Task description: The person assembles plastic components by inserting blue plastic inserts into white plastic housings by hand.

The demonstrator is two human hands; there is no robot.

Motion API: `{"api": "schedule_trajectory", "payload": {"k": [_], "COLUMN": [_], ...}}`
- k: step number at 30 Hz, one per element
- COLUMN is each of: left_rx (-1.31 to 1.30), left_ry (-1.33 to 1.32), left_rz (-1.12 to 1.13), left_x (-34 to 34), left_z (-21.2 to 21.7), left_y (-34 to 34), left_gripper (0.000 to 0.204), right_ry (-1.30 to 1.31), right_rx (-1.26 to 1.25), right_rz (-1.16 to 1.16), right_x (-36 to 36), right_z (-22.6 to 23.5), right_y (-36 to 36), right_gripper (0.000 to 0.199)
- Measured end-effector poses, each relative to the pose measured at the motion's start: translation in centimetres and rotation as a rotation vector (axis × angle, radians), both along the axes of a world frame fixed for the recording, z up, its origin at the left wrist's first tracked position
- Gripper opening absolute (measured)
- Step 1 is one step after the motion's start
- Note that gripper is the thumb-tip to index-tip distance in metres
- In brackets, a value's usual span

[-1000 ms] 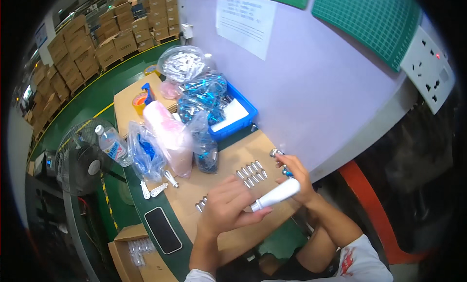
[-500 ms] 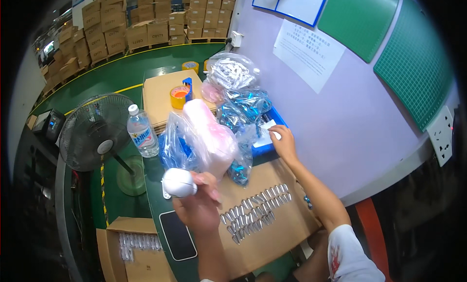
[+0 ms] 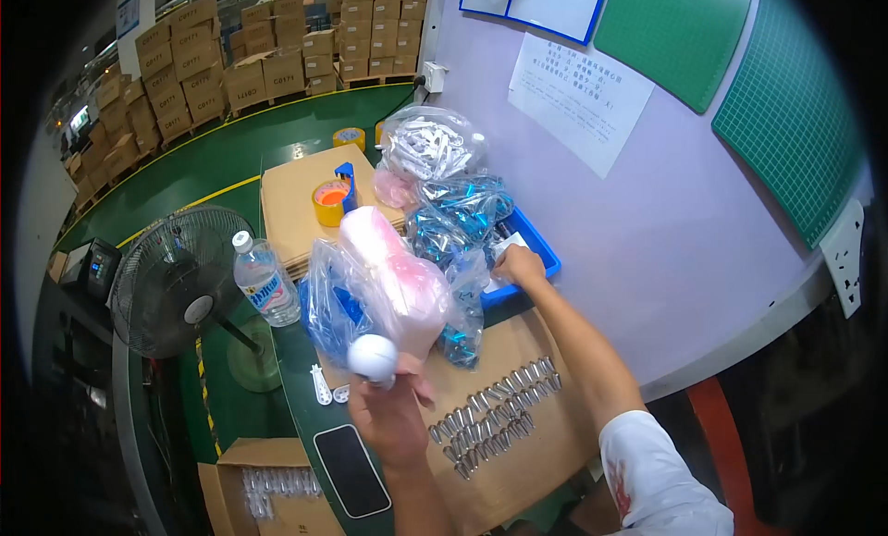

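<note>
Fingers of the left hand (image 3: 393, 423) close around the lower part of 1 smooth white piece (image 3: 372, 358), which is left of the blue tray (image 3: 546, 256) and nearer the person; those of the right hand (image 3: 520, 264) reach inside the tray, and whether they pinch anything I cannot tell. Trouble, biggest item first: the pinkish wrapped bundle (image 3: 393, 282), just left of the tray, could shift if the left hand swings into it; the bottle (image 3: 266, 286), farther left of the tray by the table edge, could then be pushed and topple; the spread of silvery metal pieces (image 3: 490, 416), nearer the person than the tray, could roll out of line if the right forearm draws back low; the white piece itself could slip, its rounded surface giving a loose hold little to catch. Its broad, ball-like end shows plain white; below that sits a small greyish neck; the remaining length is hidden.
</note>
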State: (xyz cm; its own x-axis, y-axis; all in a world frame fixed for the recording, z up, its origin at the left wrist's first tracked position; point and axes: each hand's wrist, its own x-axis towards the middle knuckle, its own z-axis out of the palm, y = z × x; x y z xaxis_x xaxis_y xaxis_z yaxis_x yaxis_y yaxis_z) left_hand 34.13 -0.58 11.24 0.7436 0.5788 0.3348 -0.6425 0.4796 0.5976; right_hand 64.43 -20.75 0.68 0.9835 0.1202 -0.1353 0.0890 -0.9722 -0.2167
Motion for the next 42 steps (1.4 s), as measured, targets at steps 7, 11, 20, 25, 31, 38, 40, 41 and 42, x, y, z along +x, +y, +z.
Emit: {"api": "schedule_trajectory", "payload": {"k": [7,11,20,25,31,38,40,41,42], "left_rx": [0.165,0.223,0.369,0.721,0.942,0.996,1.013,1.007,0.999], "left_ry": [0.056,0.045,0.315,0.294,0.328,0.292,0.287,0.284,0.281], "left_rz": [-0.109,-0.133,-0.298,-0.375,-0.431,-0.497,-0.512,-0.522,-0.529], "left_x": [-0.8,-0.8,1.3,2.0,1.8,1.9,1.6,1.6,1.5], "left_z": [0.4,0.7,-0.7,-0.7,-0.1,-0.1,-0.1,-0.1,-0.1], "left_y": [-0.3,-1.7,-6.8,-9.6,-10.4,-12.4,-12.5,-12.4,-12.4], "left_gripper": [0.059,0.055,0.031,0.022,0.016,0.015,0.015,0.015,0.015], "right_ry": [-0.2,-0.426,-0.103,-0.095,-0.186,-0.265,-0.327,-0.331,-0.343], "right_rx": [0.01,0.496,1.291,1.346,1.265,1.129,1.131,1.136,1.141], "right_rz": [-0.029,-0.026,0.011,0.123,0.186,0.241,0.269,0.258,0.264], "right_x": [-0.9,-3.6,-25.0,-28.7,-30.6,-31.6,-31.8,-31.9,-32.0], "right_z": [-0.9,0.8,9.7,9.4,8.6,10.0,10.0,9.9,9.7], "right_y": [-0.9,-3.1,-8.9,-13.9,-17.7,-18.8,-19.0,-19.2,-19.2], "right_gripper": [0.026,0.027,0.023,0.016,0.012,0.01,0.011,0.011,0.011]}}
